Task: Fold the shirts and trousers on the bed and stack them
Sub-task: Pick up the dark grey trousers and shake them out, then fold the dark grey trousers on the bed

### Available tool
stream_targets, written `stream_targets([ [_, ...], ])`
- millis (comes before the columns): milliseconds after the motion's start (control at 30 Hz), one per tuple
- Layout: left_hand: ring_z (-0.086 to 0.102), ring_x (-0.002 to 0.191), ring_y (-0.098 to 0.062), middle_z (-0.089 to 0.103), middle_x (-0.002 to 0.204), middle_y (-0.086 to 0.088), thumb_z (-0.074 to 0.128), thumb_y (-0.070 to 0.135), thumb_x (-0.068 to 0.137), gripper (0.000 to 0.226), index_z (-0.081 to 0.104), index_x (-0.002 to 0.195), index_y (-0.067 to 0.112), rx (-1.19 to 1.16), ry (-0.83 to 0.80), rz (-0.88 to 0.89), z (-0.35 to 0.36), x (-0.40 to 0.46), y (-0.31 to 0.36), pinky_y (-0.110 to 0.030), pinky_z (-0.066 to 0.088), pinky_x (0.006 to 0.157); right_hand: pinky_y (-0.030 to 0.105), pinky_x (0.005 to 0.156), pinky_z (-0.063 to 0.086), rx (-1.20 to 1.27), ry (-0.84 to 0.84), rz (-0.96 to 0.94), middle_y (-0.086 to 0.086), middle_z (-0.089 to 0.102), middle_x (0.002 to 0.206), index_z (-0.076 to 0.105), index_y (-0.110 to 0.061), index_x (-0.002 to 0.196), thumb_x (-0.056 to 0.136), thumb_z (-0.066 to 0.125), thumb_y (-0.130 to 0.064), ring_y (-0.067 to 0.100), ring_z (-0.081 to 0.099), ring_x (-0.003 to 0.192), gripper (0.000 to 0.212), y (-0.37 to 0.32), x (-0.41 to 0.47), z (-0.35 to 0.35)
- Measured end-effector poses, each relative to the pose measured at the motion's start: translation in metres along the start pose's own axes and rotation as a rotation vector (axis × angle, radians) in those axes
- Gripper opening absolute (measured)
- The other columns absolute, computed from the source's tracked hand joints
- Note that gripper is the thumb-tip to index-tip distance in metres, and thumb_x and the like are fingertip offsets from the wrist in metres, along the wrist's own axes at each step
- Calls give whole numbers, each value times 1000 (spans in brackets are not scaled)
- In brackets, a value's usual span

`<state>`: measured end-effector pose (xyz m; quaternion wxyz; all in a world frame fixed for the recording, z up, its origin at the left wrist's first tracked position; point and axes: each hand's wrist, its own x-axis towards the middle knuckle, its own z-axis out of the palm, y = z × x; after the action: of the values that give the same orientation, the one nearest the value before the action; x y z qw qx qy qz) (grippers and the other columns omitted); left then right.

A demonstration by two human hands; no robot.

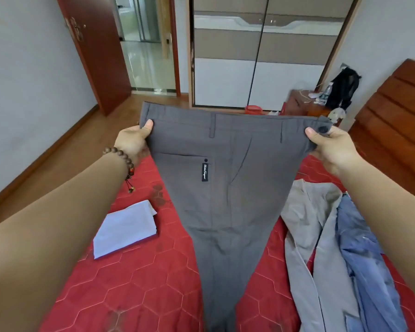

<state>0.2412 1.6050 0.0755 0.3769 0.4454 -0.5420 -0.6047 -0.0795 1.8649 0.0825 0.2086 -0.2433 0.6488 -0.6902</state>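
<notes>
1. We hold a pair of dark grey trousers [225,183] up by the waistband, spread wide in front of us above the bed with the red hexagon-quilted cover [134,293].
2. Our left hand [133,140] has its grip clamped on the left end of the waistband, thumb on the near face of the cloth and the fingers hidden behind it.
3. Our right hand [331,149] has its grip clamped on the right end of the waistband, thumb on the near face beside a dark button.
4. The trousers hang down from the waistband, narrowing toward the bottom edge of the view; a back pocket with a small black label faces us.
5. A brown wooden bead bracelet [122,159] sits on our left wrist.
6. A folded pale blue shirt [125,228] lies flat on the bed to the left of the hanging trousers.
7. To the right on the bed lies a light grey-beige garment [307,226], unfolded, and a rumpled blue garment [359,248] lies partly over its right side.
8. Beyond the bed stand a sliding-door wardrobe [261,68], a dark red-brown open door [94,51] and a wooden headboard [393,116].
</notes>
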Motion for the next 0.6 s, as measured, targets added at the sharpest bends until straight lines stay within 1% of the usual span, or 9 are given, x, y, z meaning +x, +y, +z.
stream_targets([
  [33,50,50,-14,54,51,6,61,34,93,30,53,69,17,33,26,-2,15,16,-13,-18,44,45,24,64,57,-20,-1,26,-9,75,81,67,-14,98,93,58,-5,9,71,79,14,19,21,-1],
  [100,46,52,-12,52,44,10,60,30,94,30,52,68,16,100,34,-31,40,48,-43,-16,41,40,24,65,57,-52,-6,97,-9,75,82,67,-14,97,92,58,-2,11,71,79,15,59,61,-2],
  [167,54,63,-14,59,63,4,60,28,94,25,54,73,17,107,34,-74,56,83,-75,-17,50,53,24,65,57,-77,-26,164,-7,74,83,66,-13,97,92,57,0,11,71,79,17,99,100,0],
  [233,59,71,-19,61,83,-6,61,29,93,17,59,81,18,93,24,-153,67,117,-113,-26,54,64,21,63,56,-105,-35,217,-7,73,80,64,-13,94,93,55,2,6,70,72,18,140,131,5],
  [300,55,62,-16,59,80,-8,60,25,94,15,61,82,16,82,26,-227,78,148,-148,-23,51,54,17,56,53,-159,-30,257,-8,71,72,61,-14,89,94,54,2,0,66,62,18,180,157,14],
  [367,57,64,-15,59,79,-7,55,14,97,14,61,84,14,55,7,-285,89,176,-184,-26,53,61,20,55,50,-230,-11,278,-2,67,74,60,-15,86,94,56,0,-1,63,57,17,221,180,23],
  [467,56,73,-22,58,82,-12,52,6,95,15,60,84,10,62,-12,-332,100,222,-237,-41,49,80,41,78,53,-291,-5,294,13,65,96,63,-6,99,92,61,-4,21,64,84,8,285,218,33],
  [533,55,69,-20,57,78,-10,54,8,95,16,60,80,12,99,3,-330,107,254,-269,-38,50,73,46,86,52,-302,21,328,16,63,106,61,-1,113,91,61,-5,28,61,96,22,322,244,39],
  [600,53,63,-18,55,73,-7,55,11,95,20,59,76,14,139,30,-316,115,287,-296,-31,49,59,48,88,53,-319,22,340,15,64,110,62,-4,115,91,63,-7,30,63,99,25,353,274,47],
])
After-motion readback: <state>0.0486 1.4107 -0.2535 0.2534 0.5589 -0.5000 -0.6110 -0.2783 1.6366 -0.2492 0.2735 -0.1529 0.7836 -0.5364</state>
